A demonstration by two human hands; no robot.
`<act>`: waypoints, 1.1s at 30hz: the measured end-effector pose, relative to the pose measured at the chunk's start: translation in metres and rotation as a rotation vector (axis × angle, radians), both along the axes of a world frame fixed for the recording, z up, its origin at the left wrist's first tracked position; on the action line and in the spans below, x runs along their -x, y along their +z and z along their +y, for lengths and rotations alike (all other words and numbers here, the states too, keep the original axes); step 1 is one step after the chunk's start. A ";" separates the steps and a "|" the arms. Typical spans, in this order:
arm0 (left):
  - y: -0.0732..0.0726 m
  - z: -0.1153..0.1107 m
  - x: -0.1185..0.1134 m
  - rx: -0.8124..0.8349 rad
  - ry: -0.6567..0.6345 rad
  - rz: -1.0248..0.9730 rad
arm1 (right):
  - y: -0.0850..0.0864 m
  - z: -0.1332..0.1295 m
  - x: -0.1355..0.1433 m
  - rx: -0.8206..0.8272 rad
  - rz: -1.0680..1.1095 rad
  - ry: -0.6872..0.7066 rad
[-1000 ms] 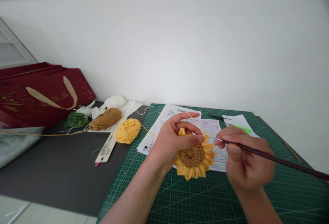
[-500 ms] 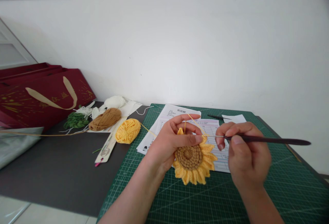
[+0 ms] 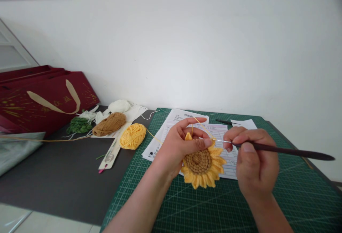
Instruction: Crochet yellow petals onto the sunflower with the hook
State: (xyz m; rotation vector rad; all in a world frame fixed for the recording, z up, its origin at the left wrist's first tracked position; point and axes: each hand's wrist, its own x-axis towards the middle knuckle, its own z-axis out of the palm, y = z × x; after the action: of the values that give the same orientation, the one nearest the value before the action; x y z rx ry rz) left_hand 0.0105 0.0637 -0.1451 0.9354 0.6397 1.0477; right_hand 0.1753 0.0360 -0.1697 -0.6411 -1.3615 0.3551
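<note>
A crocheted sunflower (image 3: pixel 198 162), with a brown centre and yellow petals, hangs from my left hand (image 3: pixel 184 138), pinched at its upper edge between thumb and fingers. Yellow yarn (image 3: pixel 201 124) loops over the raised index finger and runs down to the petals. My right hand (image 3: pixel 256 158) is closed around the dark handle of a crochet hook (image 3: pixel 290 150). The hook's thin metal end points left and meets the petal edge beside my left thumb; its very tip is too small to make out.
Left of the green cutting mat (image 3: pixel 187 208) lie a yellow yarn ball (image 3: pixel 133 136), a brown skein (image 3: pixel 109 124), green yarn (image 3: pixel 79 125) and white yarn (image 3: pixel 119 105). Printed sheets (image 3: pixel 171 120) lie under my hands. Dark red bags (image 3: pixel 45 97) stand far left.
The hook's handle end has swung lower and further right, and my right hand has shifted slightly left. The sunflower has tilted and risen a little.
</note>
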 end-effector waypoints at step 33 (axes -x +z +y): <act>-0.003 -0.001 0.000 -0.090 0.031 0.004 | -0.002 0.005 0.012 0.185 0.109 0.058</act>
State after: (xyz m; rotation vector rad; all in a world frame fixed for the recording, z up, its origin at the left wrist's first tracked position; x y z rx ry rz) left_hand 0.0106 0.0631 -0.1486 1.0089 0.6157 1.1102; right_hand 0.1633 0.0411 -0.1717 -0.7249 -1.2540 0.5599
